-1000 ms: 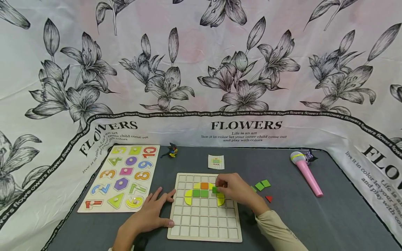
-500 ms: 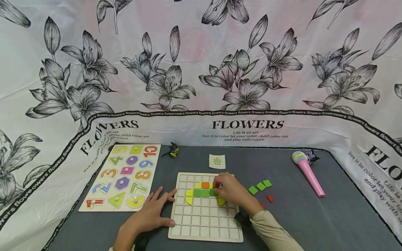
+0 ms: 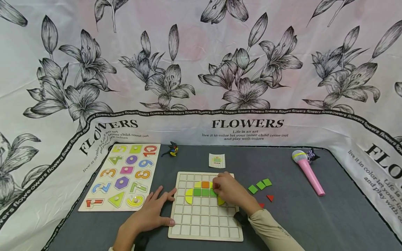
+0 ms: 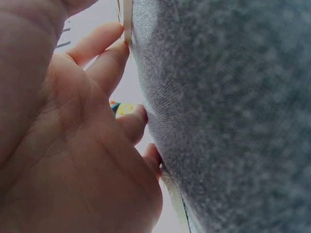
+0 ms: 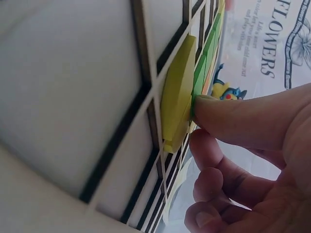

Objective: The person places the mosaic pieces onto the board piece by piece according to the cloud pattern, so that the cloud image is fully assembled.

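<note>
A pale wooden grid board (image 3: pixel 194 220) lies flat on the dark table. Along one of its upper rows runs a line of green square tiles (image 3: pixel 201 192), with an orange square (image 3: pixel 205 184) above and yellow rounded pieces (image 3: pixel 188 196) around them. My right hand (image 3: pixel 232 190) is over the right end of this row, partly hiding it. In the right wrist view, its thumb and index finger meet at a green tile (image 5: pixel 198 82) beside a yellow piece (image 5: pixel 179 92). My left hand (image 3: pixel 149 213) has its fingers spread, thumb and index fingertips touching the board's left edge.
Right of the board lie several loose green squares (image 3: pixel 260 185) and red triangles (image 3: pixel 270 198). A number-and-shape puzzle (image 3: pixel 106 190) is at left. Behind stand a small pattern card (image 3: pixel 217 161) and a toy figure (image 3: pixel 173 150). A pink toy microphone (image 3: pixel 309 176) lies far right.
My right hand has shifted slightly left, and the green tile in its fingers has come down into line with the other green squares. My left hand has stayed at the board's edge.
</note>
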Demonstrator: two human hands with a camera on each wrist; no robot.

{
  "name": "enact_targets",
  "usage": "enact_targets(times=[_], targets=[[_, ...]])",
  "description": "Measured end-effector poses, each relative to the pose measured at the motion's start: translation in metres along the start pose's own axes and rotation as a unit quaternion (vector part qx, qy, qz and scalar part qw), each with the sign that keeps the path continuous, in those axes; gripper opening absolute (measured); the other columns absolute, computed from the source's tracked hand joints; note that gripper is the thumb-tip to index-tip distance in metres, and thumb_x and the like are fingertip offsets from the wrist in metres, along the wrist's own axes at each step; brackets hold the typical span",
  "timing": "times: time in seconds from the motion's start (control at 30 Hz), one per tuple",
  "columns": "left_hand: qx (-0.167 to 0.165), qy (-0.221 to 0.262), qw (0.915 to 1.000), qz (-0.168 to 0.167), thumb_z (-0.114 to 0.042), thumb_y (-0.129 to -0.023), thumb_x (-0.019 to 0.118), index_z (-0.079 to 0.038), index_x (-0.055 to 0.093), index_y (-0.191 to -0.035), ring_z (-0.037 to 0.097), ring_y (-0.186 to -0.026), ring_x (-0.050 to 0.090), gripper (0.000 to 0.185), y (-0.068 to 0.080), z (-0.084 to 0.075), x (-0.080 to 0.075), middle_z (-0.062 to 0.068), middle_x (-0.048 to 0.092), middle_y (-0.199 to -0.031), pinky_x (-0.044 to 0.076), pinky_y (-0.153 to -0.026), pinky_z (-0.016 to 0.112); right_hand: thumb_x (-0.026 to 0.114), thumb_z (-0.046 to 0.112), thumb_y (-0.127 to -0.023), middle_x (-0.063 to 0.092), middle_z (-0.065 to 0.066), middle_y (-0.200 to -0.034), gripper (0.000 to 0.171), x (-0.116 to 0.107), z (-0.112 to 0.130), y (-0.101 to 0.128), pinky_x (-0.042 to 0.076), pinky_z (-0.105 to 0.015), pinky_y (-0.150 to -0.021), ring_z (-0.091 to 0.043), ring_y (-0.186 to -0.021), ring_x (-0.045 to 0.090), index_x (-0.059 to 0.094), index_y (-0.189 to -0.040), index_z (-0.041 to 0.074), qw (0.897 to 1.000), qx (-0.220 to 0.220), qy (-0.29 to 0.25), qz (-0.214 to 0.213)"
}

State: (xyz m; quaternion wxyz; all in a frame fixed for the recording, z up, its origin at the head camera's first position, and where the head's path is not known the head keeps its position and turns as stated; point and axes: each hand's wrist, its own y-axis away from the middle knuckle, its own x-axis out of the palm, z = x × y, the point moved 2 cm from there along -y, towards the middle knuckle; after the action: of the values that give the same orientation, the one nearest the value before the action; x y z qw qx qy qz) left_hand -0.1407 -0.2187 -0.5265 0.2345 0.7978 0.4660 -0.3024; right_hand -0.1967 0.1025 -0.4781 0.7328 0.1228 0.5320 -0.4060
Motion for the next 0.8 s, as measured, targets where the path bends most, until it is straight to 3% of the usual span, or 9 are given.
enact_targets(times=[0.2,0.33,0.53,0.8], targets=[[0.000,0.004,1.0000,0.002,-0.065,-0.077,0.087,-0.020,0.045,-0.163,0.054,-0.160,0.007,0.105,0.001,-0.004,0.000,-0.002,0.059,-0.146,-0.002,-0.122,0.076,0.078,-0.007,-0.089,0.059,0.005,-0.082,0.022,-0.006,0.001,0.003,0.051,-0.035,-0.072,-0.017,-0.081,0.051,0.070,-0.081,0.012,1.000,0.010,0.015,0.000],[-0.003,0.009,1.0000,0.003,-0.064,-0.077,0.088,-0.019,0.047,-0.161,0.054,-0.159,0.007,0.103,0.002,-0.007,-0.002,0.002,0.057,-0.149,-0.003,-0.122,0.076,0.079,-0.003,-0.090,0.060,0.005,-0.083,0.017,-0.014,-0.005,0.006,0.051,-0.036,-0.074,-0.017,-0.082,0.053,0.073,-0.084,0.011,0.999,0.038,-0.010,0.001],[-0.012,0.004,0.9999,-0.001,-0.065,-0.076,0.088,-0.017,0.047,-0.162,0.050,-0.161,0.005,0.106,-0.001,0.001,0.001,-0.002,0.058,-0.148,-0.003,-0.124,0.072,0.076,0.000,-0.095,0.063,0.007,-0.088,0.010,-0.029,-0.016,0.015,0.050,-0.035,-0.073,-0.015,-0.085,0.054,0.076,-0.092,0.010,0.994,0.095,-0.062,0.002],[-0.008,0.005,1.0000,-0.002,-0.064,-0.076,0.088,-0.016,0.045,-0.162,0.051,-0.161,0.005,0.108,0.000,0.004,0.002,-0.003,0.058,-0.146,-0.003,-0.123,0.072,0.076,-0.001,-0.097,0.067,0.004,-0.094,0.009,-0.046,-0.031,0.035,0.054,-0.038,-0.074,-0.016,-0.086,0.058,0.078,-0.102,0.006,0.990,0.117,-0.072,-0.015]])
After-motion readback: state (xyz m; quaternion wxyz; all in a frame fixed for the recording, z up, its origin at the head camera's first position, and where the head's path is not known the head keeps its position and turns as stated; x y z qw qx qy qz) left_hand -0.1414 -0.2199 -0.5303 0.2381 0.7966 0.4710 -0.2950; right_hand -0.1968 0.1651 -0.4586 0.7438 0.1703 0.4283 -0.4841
